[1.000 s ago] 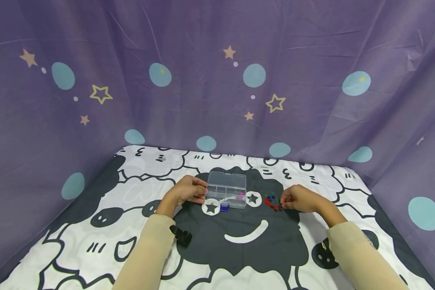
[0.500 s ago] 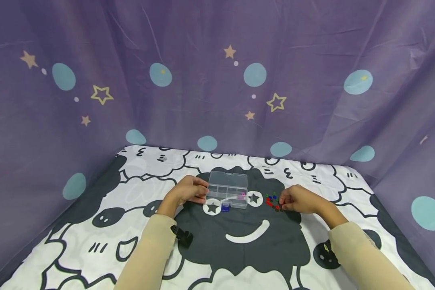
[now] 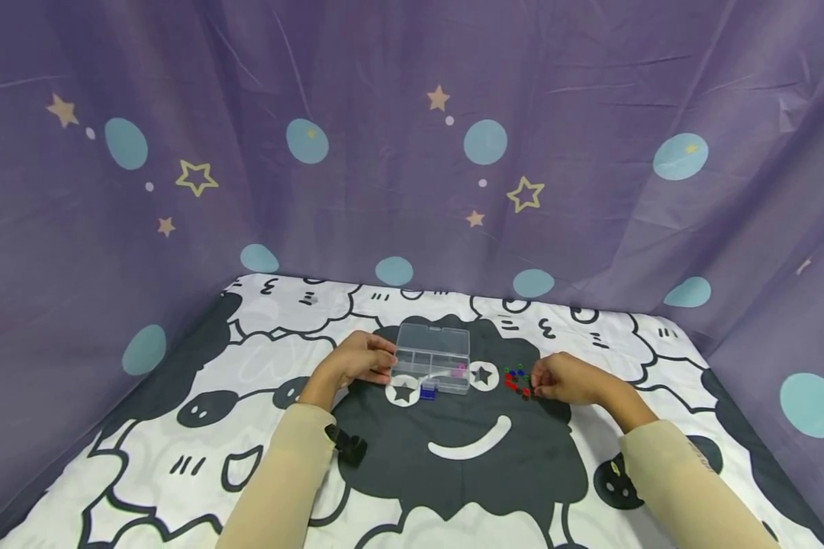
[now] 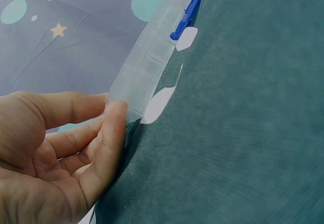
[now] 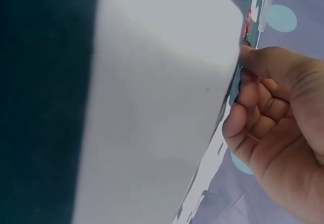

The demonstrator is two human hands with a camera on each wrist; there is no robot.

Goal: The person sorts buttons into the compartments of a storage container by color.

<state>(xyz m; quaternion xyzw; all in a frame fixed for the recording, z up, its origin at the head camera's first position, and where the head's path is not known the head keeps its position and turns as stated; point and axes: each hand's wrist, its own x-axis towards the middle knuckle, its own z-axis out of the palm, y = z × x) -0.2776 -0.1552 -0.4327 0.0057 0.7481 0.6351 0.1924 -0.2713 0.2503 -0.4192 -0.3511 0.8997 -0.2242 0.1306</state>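
Note:
A clear plastic compartment box [image 3: 432,341] lies on the sheet with its lid raised at the back and a blue latch [image 3: 428,394] at its front. My left hand [image 3: 360,360] pinches its left end; in the left wrist view, the thumb and a finger meet at the corner of the box wall [image 4: 136,77]. Something small and pink [image 3: 460,368] is inside on the right. My right hand [image 3: 568,379] is at a cluster of tiny red, blue, green and dark rings [image 3: 510,382], fingers bent and fingertips together at its right side; I cannot tell if a ring is between them.
The sheet [image 3: 467,488] has cartoon sheep printed on it. A purple curtain [image 3: 384,206] with stars and blue ovals hangs behind and at both sides. A black strap with a small device [image 3: 346,446] is on the left sleeve.
The view has shifted very slightly. My left hand keeps its grip on the box, and my right hand's fingertips make only small movements at the rings.

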